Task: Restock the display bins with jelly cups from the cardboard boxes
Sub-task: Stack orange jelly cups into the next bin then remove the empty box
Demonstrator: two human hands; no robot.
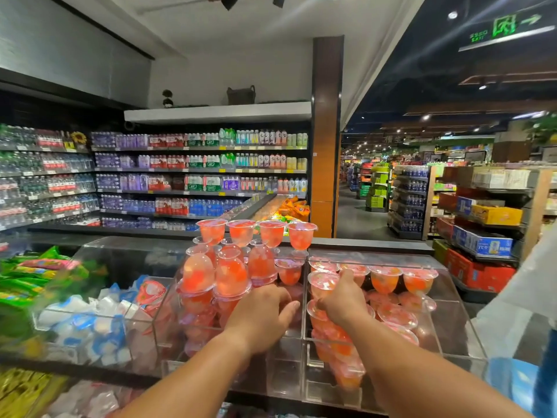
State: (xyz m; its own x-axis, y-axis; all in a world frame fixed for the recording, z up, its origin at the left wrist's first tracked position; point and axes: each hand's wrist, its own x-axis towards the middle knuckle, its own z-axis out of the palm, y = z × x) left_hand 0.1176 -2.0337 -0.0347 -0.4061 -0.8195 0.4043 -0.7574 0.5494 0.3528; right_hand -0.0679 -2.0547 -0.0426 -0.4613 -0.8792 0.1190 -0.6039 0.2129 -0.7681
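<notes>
A supermarket aisle is seen, with drink shelves (199, 170) behind clear bins (391, 336). The bins are judged largely stocked; no cardboard boxes are in view. Red, fruit-filled jelly cups (232, 273) are stacked high in the middle bin. The left hand (265, 312) is laid open against that stack; the right hand (343, 300) is closed around a cup (322, 283).

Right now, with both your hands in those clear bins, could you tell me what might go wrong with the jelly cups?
1. The stacked jelly cups rise well above the clear bin, with a top row of four cups balanced on inverted ones. The left hand works at the stack's base; a nudge could topple it.
2. The right hand reaches among loosely piled cups in the right bin, which may shift or roll.
</notes>
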